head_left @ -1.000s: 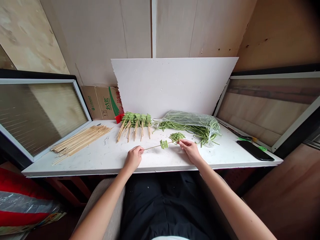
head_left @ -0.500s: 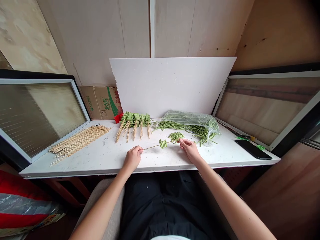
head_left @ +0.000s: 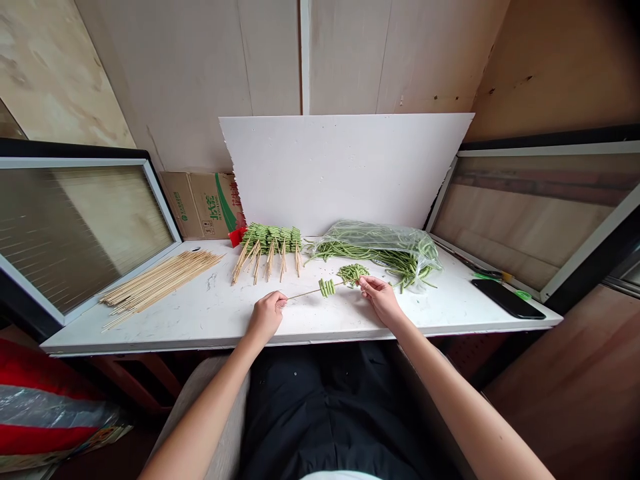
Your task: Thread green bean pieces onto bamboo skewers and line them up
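Note:
My left hand [head_left: 267,313] is closed in a pinch around the blunt end of a thin wooden skewer [head_left: 303,294]. Several short green bean pieces [head_left: 327,288] are threaded side by side on it, held just above the table. At the skewer's far end, my right hand [head_left: 381,298] is closed, thumb and fingertips pinching what looks like a green bean piece, mostly hidden by the fingers. Right behind these fingertips lies a small pile of cut green beans [head_left: 352,272].
Bare skewers [head_left: 163,283] lie in a heap at the left. Loaded bean skewers [head_left: 270,240] are stacked at the back, near a cardboard box [head_left: 203,207]. A clear plastic bag [head_left: 380,237] holds long green beans [head_left: 395,259]. A black phone [head_left: 507,299] rests on the white table [head_left: 430,313].

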